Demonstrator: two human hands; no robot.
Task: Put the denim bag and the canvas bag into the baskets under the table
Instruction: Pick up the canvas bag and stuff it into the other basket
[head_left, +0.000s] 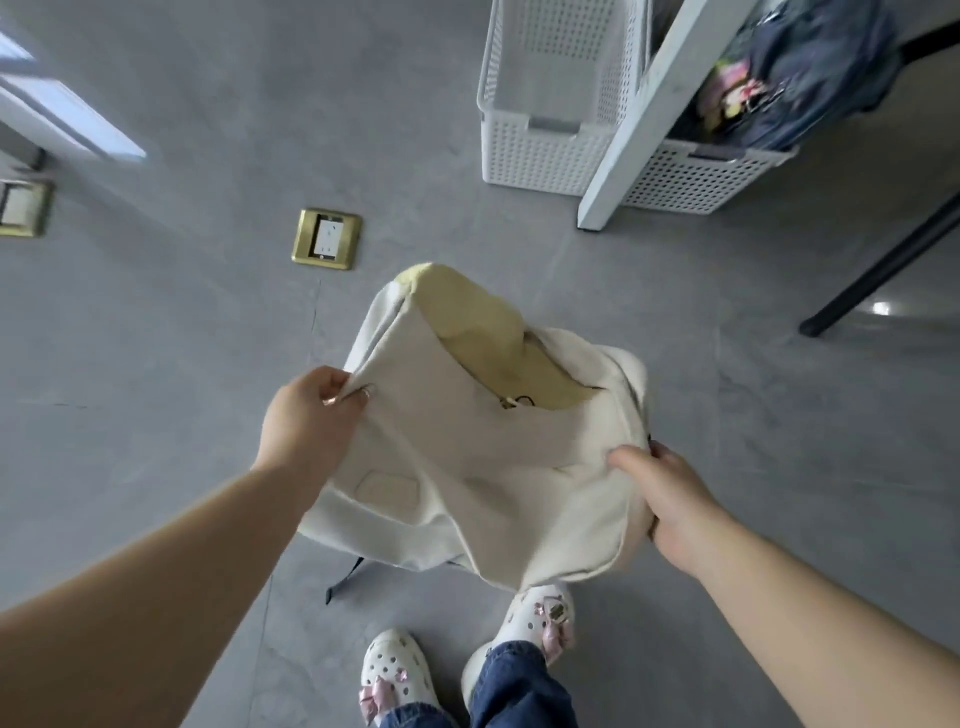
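I hold the cream canvas bag (467, 457) in the air above the grey floor, its pale yellow lining showing at the top. My left hand (311, 415) pinches its left edge, and my right hand (670, 499) grips its right side. The dark denim bag (810, 78) lies in the right white basket (691, 179) at the top right, partly hidden by the table leg. The left white basket (540, 150) beside it holds nothing that I can see.
A white table leg (639, 130) slants down between the two baskets. A black leg (883, 265) crosses the floor at the right. A brass floor socket (327, 239) sits left of the bag. My feet in white clogs (395, 670) stand at the bottom.
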